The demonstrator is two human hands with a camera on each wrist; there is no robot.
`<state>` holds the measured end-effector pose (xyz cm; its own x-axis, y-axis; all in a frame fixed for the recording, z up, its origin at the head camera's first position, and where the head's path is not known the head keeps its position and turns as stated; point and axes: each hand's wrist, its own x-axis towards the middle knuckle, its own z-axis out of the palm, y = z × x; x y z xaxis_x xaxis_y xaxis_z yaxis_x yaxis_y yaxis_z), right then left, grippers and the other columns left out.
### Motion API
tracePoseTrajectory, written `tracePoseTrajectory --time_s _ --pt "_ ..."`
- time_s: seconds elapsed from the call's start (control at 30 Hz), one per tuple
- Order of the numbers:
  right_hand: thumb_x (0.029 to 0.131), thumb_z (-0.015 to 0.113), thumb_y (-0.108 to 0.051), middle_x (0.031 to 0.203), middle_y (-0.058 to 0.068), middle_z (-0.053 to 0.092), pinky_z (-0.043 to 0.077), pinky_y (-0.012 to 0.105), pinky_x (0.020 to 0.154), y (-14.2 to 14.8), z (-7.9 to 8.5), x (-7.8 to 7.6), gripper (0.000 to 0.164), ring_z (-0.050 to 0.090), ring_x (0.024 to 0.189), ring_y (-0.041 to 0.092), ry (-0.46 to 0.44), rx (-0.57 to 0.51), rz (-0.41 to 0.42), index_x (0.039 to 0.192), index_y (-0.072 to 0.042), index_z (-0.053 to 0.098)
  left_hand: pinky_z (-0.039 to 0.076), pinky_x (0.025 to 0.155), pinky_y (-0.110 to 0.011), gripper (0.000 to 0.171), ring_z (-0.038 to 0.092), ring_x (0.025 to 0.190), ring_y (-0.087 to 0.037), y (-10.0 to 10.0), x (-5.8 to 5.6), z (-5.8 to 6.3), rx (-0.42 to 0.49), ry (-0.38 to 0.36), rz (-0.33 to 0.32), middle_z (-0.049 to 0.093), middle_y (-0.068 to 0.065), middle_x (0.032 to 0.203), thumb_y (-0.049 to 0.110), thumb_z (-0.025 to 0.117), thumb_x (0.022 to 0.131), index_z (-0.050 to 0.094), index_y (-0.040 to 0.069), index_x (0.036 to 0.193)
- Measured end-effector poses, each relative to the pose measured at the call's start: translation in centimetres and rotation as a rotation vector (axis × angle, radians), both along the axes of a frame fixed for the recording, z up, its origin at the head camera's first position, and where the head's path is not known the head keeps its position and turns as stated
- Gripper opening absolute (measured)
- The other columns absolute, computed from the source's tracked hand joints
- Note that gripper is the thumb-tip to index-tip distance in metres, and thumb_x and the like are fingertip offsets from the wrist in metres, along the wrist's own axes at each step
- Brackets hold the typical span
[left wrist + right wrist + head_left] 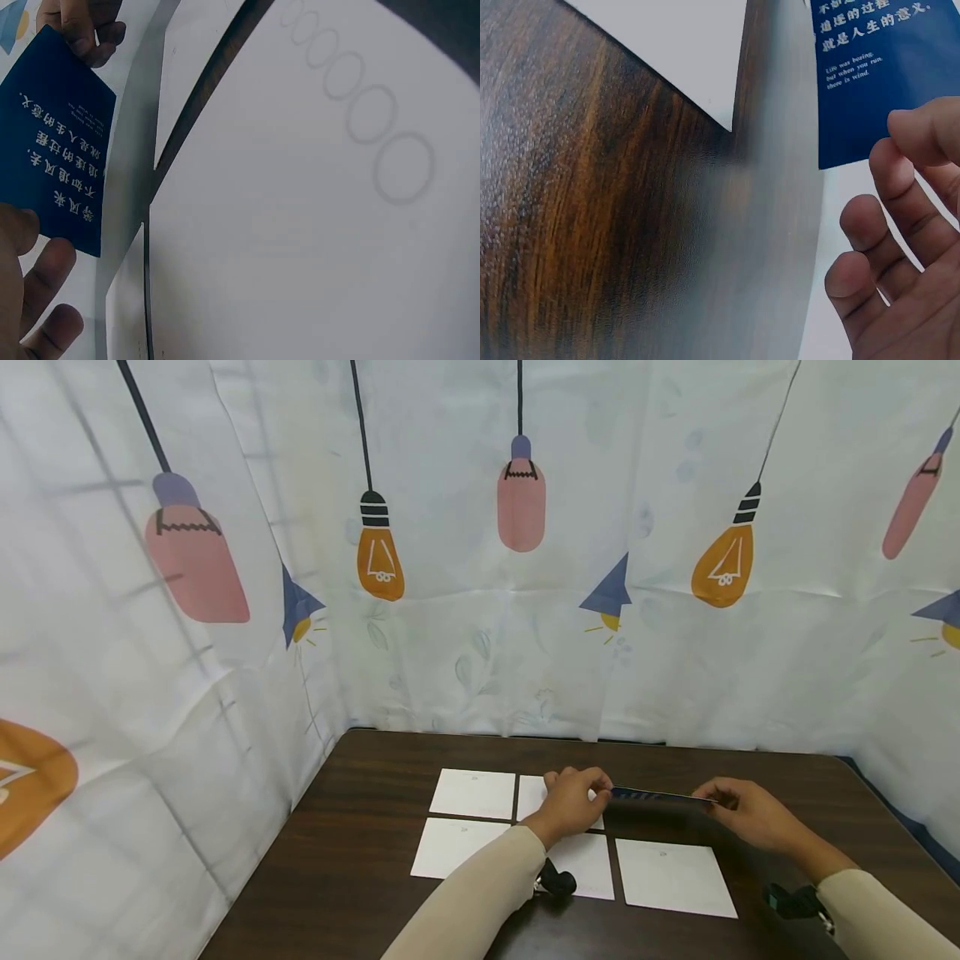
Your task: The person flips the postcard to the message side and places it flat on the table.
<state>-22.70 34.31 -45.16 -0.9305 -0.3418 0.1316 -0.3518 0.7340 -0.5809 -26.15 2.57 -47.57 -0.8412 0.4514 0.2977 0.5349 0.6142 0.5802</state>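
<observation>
A dark blue card [648,795] with white lettering, printed in Chinese characters and small English lines, is held nearly edge-on above the table. My left hand [572,803] pinches one end between thumb and finger. At the other end my right hand [750,812] pinches a corner; its other fingers are loosely bent in the right wrist view [911,247]. Beneath and nearer lie white cards in two rows: one at back left [472,793], one at back middle [531,795] partly behind my left hand, and front ones at left [453,846], middle [588,867] and right [675,877].
The dark wood-grain table [337,860] carries the cards. A white curtain [480,635] printed with lamps and bulbs hangs along its back and left sides. A dark device is strapped at each wrist, the left one [557,881] just above a front card.
</observation>
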Motion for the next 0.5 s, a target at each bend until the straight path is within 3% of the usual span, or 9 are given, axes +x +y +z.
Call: tracePoseTrajectory --time_s 0.5 --pt "0.100 0.061 -0.003 0.111 0.003 0.069 0.051 0.029 0.068 0.13 -0.42 0.10 0.023 0.060 0.089 0.007 -0.025 -0.005 0.006 0.120 -0.008 0.071 0.023 0.094 -0.045 0.013 0.053 0.106 -0.008 -0.13 -0.01 -0.52 0.000 -0.038 0.009 0.071 0.020 0.098 0.020 0.064 0.101 0.076 0.023 0.103"
